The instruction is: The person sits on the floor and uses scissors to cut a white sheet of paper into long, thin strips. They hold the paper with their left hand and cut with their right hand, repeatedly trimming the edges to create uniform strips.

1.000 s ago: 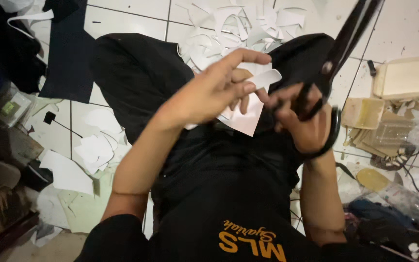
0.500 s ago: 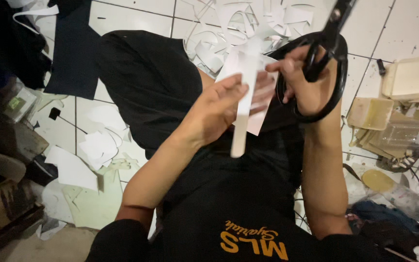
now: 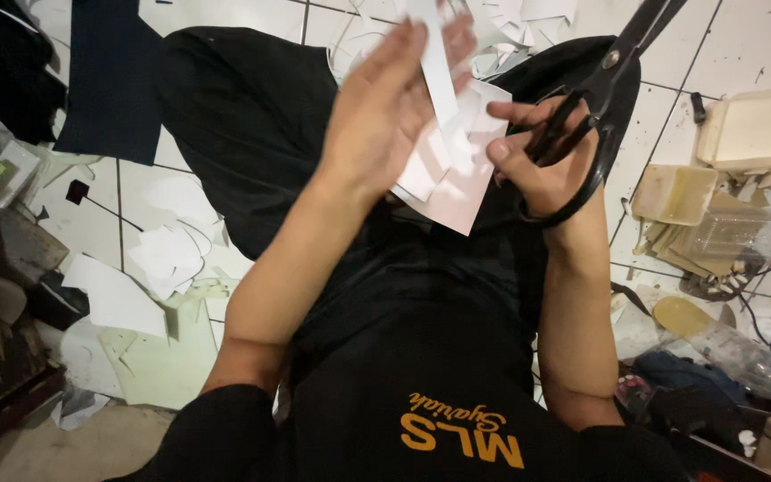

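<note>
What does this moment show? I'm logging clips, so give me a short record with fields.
left hand: left hand raised, holding white paper pieces, with a narrow strip between its fingers
right hand: right hand gripping black scissors, blades pointing up and away
contact: right thumb touches the paper's edge
posture: seated on a tiled floor, black clothes
floor, left: white paper scraps, a dark sheet
floor, right: beige trays, a plastic bottle
</note>
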